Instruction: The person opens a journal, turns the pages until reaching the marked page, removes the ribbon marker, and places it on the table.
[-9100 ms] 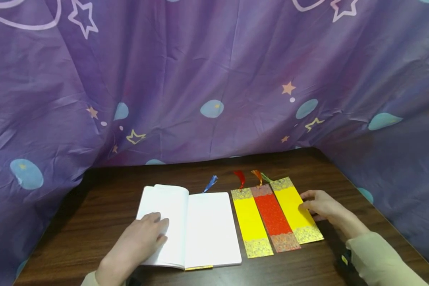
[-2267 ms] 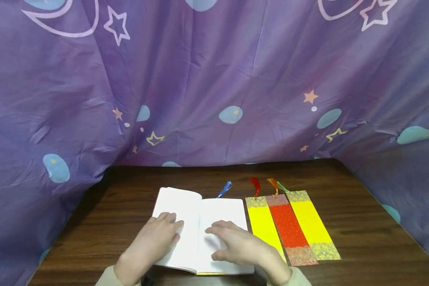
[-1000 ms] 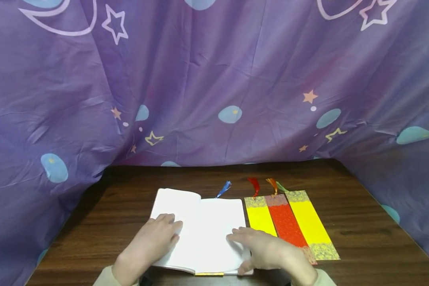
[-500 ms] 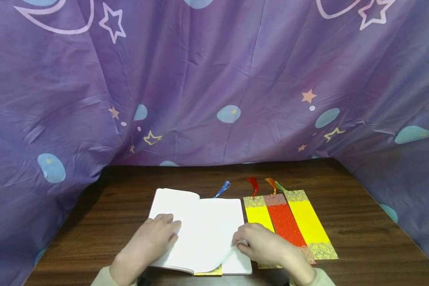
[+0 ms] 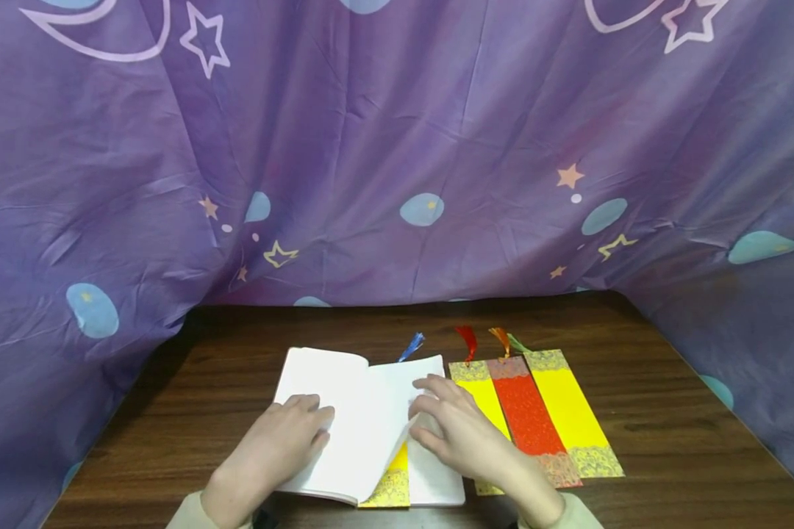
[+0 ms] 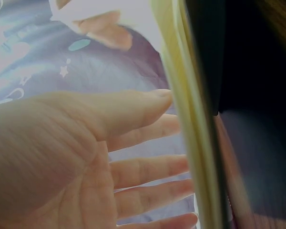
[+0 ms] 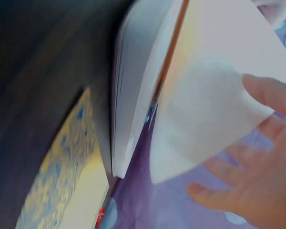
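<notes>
A notebook (image 5: pixel 390 397) lies spread on the table, its pages white. My left hand (image 5: pixel 278 444) rests on the left page, and the left wrist view has its fingers (image 6: pixel 148 171) straight against the paper. My right hand (image 5: pixel 459 426) holds a right-side page (image 7: pixel 205 124) lifted by its edge, between thumb and fingers. Beneath that raised page shows a yellow bookmark (image 5: pixel 389 488) with a gold patterned end; its upper part is hidden. A blue tassel (image 5: pixel 411 347) sticks out past the notebook's top edge.
Right of the notebook lie a yellow bookmark (image 5: pixel 479 397) with a red tassel (image 5: pixel 467 342), a red bookmark (image 5: pixel 529 415) and another yellow bookmark (image 5: pixel 572 408). My right forearm passes over the nearest one. A purple curtain (image 5: pixel 344 147) hangs behind the wooden table (image 5: pixel 238 330).
The right hand has come from the bookmarks on the right to the notebook, taken a page by its lower corner and raised it leftward, uncovering more bookmark. The left hand stays put.
</notes>
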A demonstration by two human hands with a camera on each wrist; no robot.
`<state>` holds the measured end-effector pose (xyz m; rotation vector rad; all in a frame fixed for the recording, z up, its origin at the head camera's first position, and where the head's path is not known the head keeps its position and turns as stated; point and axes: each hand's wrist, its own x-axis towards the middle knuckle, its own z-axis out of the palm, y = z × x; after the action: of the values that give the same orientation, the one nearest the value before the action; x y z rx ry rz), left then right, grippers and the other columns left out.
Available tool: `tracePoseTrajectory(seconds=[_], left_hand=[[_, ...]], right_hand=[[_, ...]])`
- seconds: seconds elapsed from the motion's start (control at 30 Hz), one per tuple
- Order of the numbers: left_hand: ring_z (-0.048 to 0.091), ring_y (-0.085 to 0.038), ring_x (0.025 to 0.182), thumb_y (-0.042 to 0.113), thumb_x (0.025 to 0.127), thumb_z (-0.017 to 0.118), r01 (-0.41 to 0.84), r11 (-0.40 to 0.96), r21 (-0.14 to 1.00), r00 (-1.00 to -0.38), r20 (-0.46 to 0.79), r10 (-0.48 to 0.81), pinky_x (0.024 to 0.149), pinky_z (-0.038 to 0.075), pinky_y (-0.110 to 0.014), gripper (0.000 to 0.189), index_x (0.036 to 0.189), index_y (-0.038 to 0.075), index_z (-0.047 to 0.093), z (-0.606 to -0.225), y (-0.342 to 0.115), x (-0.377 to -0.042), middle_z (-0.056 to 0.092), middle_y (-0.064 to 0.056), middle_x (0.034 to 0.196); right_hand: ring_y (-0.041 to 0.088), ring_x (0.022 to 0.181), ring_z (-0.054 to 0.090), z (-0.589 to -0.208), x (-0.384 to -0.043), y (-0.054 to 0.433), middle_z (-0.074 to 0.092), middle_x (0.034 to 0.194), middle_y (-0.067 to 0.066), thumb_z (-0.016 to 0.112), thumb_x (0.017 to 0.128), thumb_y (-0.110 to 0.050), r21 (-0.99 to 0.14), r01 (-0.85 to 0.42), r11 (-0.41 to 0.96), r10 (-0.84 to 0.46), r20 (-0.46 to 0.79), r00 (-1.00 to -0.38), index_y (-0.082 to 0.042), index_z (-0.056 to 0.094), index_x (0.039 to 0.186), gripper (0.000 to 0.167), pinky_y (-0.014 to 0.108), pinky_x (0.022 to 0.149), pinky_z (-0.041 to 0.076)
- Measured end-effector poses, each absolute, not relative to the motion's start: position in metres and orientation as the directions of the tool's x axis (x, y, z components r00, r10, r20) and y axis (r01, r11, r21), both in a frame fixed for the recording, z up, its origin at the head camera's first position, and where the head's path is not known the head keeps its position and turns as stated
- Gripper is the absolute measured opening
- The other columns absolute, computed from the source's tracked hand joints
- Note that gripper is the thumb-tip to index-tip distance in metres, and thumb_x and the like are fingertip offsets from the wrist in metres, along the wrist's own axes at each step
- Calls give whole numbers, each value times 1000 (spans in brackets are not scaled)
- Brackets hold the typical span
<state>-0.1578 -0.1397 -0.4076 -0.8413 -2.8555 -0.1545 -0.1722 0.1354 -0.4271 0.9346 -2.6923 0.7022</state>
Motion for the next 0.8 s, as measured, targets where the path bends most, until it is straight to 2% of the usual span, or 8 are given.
tracePoseTrajectory(seconds=[0.17,0.3,0.43,0.53,0.67,0.8], left_hand=[[62,-28,95,18,89,70,530,846,60,-843,148,518,73,52,-46,13,99,9,68,-406,-139,-157,63,-10,95],[61,-28,95,18,89,70,525,849,59,-846,140,514,72,52,-46,14,99,10,68,-406,-139,-157,63,-9,95],[61,-28,96,19,89,70,513,856,61,-855,117,504,75,52,-46,16,102,9,68,-406,-139,-157,64,-10,98],[61,-29,100,20,90,70,497,865,66,-867,91,490,79,52,-47,20,107,9,69,-405,-138,-157,65,-12,104],[61,-29,99,20,89,70,509,859,62,-858,111,501,78,53,-47,22,107,9,70,-405,-138,-157,65,-13,104],[62,-26,90,18,85,72,554,832,21,-818,197,540,68,52,-43,15,98,10,68,-406,-139,-157,64,-8,92]], right_hand=[[42,136,33,-430,-172,124,43,144,20,79,82,-23,-432,-605,668,-437,430,-790,-15,66,103,26,64,104,33],[42,140,27,-432,-171,117,30,152,22,81,81,-25,-496,-562,661,-381,424,-822,-13,62,123,48,62,102,38],[41,140,29,-434,-167,109,18,158,21,81,81,-31,-559,-472,682,-333,337,-881,-17,41,148,79,59,100,42],[42,135,36,-433,-164,103,16,159,22,79,82,-34,-587,-425,689,-317,284,-905,-19,23,156,94,58,97,44],[36,131,45,-429,-162,94,28,155,20,77,85,-32,-614,-415,672,-329,255,-909,-12,18,156,94,53,98,45],[27,127,49,-422,-160,84,43,146,14,74,87,-30,-635,-411,654,-363,213,-907,-7,30,151,80,46,102,44]])
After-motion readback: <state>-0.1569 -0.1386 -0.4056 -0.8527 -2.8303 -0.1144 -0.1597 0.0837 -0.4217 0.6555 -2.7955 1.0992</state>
